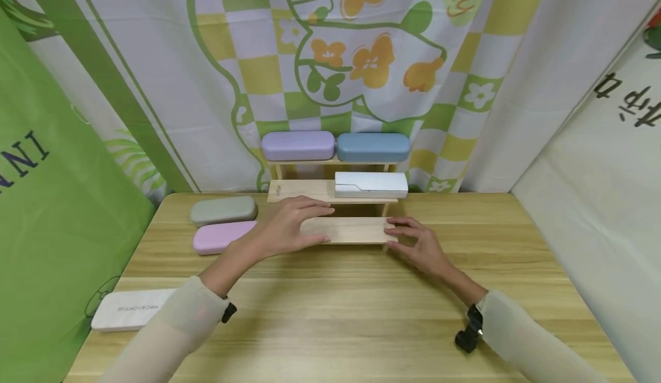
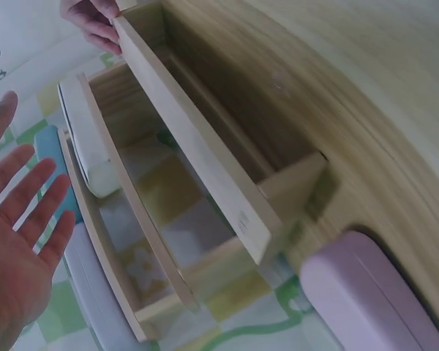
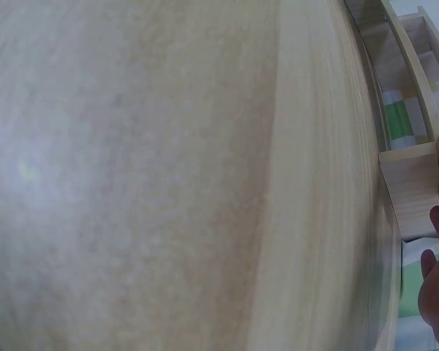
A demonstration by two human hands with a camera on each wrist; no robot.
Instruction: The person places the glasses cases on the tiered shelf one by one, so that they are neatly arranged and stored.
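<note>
A three-tier wooden rack stands against the curtain. My right hand holds the right end of its lowest, front board, thumb at the front edge and fingers at the back edge. Over the left end of that same board my left hand hovers with fingers extended; in the left wrist view this hand is spread and holds nothing. On the middle board sits a white glasses case, at the right. The top board carries a lavender case and a blue case side by side.
Left of the rack, a grey-green case lies behind a pink case, partly covered by my left arm. A white flat case rests near the table's left edge. Patterned curtains hang behind the wooden table.
</note>
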